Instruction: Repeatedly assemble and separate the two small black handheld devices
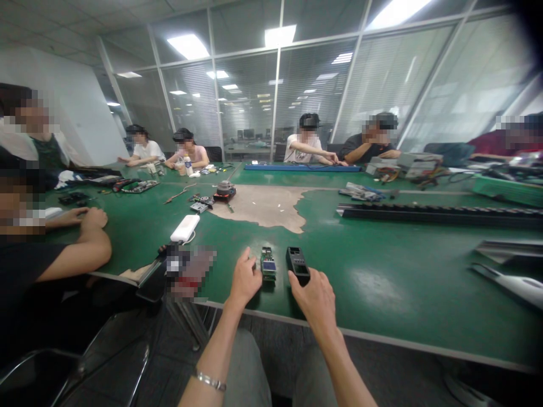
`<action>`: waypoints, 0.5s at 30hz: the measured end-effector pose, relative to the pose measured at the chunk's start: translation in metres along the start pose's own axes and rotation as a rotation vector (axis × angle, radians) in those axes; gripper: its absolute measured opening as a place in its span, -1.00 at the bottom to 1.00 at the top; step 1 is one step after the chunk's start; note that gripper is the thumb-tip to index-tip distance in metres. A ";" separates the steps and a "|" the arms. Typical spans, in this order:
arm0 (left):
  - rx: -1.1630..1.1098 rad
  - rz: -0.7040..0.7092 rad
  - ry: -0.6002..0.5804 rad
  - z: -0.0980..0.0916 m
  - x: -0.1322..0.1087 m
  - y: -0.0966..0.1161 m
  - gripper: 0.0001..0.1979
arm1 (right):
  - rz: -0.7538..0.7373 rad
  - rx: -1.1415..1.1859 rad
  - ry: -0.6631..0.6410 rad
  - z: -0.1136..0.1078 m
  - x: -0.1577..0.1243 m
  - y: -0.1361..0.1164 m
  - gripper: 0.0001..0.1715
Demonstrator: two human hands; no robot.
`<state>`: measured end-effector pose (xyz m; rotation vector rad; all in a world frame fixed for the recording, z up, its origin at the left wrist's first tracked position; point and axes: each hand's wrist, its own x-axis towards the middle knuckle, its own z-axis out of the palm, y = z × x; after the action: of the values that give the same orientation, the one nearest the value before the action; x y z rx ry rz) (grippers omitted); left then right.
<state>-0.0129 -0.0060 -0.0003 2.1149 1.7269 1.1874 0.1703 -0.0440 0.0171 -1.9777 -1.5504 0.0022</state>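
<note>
A small green circuit board with a little display lies on the green table near its front edge. Just left of it rests my left hand, index finger stretched forward and thumb apart, holding nothing. To the board's right is a black plastic housing with rectangular cutouts. My right hand grips the near end of this housing, thumb on its left side and fingers on its right. A gap of bare tabletop separates board and housing.
A white power bank with a cable lies left of my hands. Farther off is a dark device with a round top. A long black rail stretches along the right. Several people sit around the table, one close on my left.
</note>
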 end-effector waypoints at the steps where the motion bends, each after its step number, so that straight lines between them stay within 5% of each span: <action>1: 0.008 0.002 -0.006 0.000 0.000 0.001 -0.58 | 0.002 -0.013 -0.008 0.000 0.000 0.000 -0.48; 10: 0.015 0.043 -0.081 -0.004 -0.001 0.004 -0.65 | 0.027 -0.084 0.000 -0.001 -0.002 -0.002 -0.28; 15: 0.007 0.078 -0.092 -0.005 -0.001 0.005 -0.68 | 0.036 -0.070 -0.020 -0.004 -0.002 -0.003 -0.44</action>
<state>-0.0121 -0.0102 0.0059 2.2224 1.6255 1.0859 0.1684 -0.0475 0.0208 -2.0654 -1.5472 -0.0173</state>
